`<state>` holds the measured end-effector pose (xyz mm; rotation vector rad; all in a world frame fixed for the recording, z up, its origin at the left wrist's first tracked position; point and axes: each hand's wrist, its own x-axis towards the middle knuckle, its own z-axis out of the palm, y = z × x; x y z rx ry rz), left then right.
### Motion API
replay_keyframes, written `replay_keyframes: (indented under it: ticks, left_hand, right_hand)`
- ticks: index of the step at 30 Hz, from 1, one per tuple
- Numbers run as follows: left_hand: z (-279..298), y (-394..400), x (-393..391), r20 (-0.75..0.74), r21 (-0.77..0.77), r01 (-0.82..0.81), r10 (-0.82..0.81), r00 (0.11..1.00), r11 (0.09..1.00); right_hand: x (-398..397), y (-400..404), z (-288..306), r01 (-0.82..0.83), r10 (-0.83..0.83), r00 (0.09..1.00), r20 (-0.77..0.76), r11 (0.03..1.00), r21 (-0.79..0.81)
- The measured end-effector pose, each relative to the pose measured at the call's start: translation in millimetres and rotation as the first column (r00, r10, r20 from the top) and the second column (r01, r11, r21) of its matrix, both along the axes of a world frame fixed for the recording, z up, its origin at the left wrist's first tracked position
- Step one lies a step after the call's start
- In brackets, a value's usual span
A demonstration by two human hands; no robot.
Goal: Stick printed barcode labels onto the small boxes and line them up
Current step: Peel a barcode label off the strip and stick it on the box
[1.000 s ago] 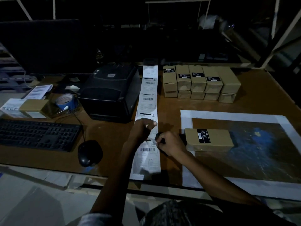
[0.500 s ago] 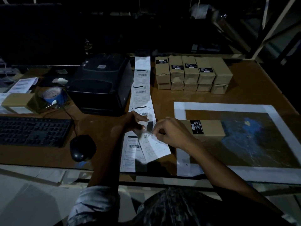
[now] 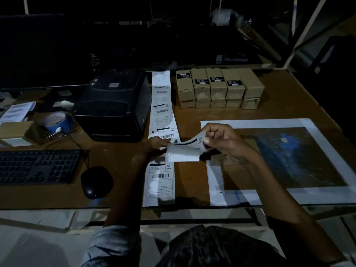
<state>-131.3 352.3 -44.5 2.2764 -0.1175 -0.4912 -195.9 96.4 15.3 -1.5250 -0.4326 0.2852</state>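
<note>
- White paper is what we handle in the head view: a long strip of white printed barcode labels runs down the brown wooden table from beside the black label printer to the near edge.
- Our left hand presses its fingers on the strip just below a barcode, pinning the backing flat.
- Our right hand is clenched on one peeled white label, pinching its upper right corner between thumb and curled fingers; the label bows upward, its left end at the strip under the left fingers.
- We judge the label feather-light, limp and sticky underneath, likely to fold onto itself; it is best held by a corner or edge, kept taut.
- Two stacked rows of small brown cardboard boxes stand at the far side, touching one another, several with black stickers on top.
- We judge them light and stiff, easy to take by their long sides.
- The box to be labelled is hidden behind the right hand, so we cannot place it.
- A white-bordered dark mat lies to the right.
</note>
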Motion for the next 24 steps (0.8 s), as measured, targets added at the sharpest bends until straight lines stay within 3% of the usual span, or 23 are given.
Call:
replay_keyframes:
  ticks: [3, 5, 7, 10, 13, 15, 17, 19, 24]
  left_hand:
    - [1, -6, -3, 0.053, 0.125, 0.038, -0.045, 0.998, 0.991]
    - [-2, -4, -3, 0.105, 0.212, 0.103, -0.127, 0.986, 0.972]
    - [-16, 4, 2, 0.126, 0.237, 0.161, -0.195, 0.973, 0.958]
    - [-23, 12, 3, 0.211, 0.202, 0.196, -0.239, 0.948, 0.959]
    - [-23, 7, 1, 0.331, 0.061, 0.121, -0.134, 0.934, 0.991]
    - [-5, -7, -8, 0.342, -0.128, 0.056, -0.009, 0.94, 0.99]
    - [23, -26, -20, 0.254, -0.349, 0.013, 0.082, 0.964, 0.937]
    - [50, -45, -30, 0.234, -0.428, 0.101, 0.002, 0.972, 0.898]
    - [79, -78, -37, 0.273, -0.353, 0.349, -0.261, 0.926, 0.868]
  right_hand:
    - [-9, 7, -5, 0.157, -0.14, 0.985, -0.097, 0.966, 0.207]
    - [-15, 12, -7, 0.273, -0.208, 0.955, -0.209, 0.893, 0.359]
    - [-19, 15, -9, 0.403, -0.305, 0.908, -0.286, 0.82, 0.407]
    - [-29, 21, -11, 0.565, -0.501, 0.817, -0.285, 0.795, 0.221]
    - [-42, 26, -15, 0.617, -0.59, 0.774, -0.229, 0.785, 0.065]
    - [-47, 28, -17, 0.633, -0.626, 0.763, -0.162, 0.774, -0.007]
    - [-48, 28, -19, 0.64, -0.647, 0.758, -0.08, 0.762, -0.098]
    - [-48, 27, -19, 0.657, -0.669, 0.743, -0.011, 0.732, -0.181]
    - [-56, 9, -16, 0.721, -0.712, 0.69, 0.129, 0.661, -0.209]
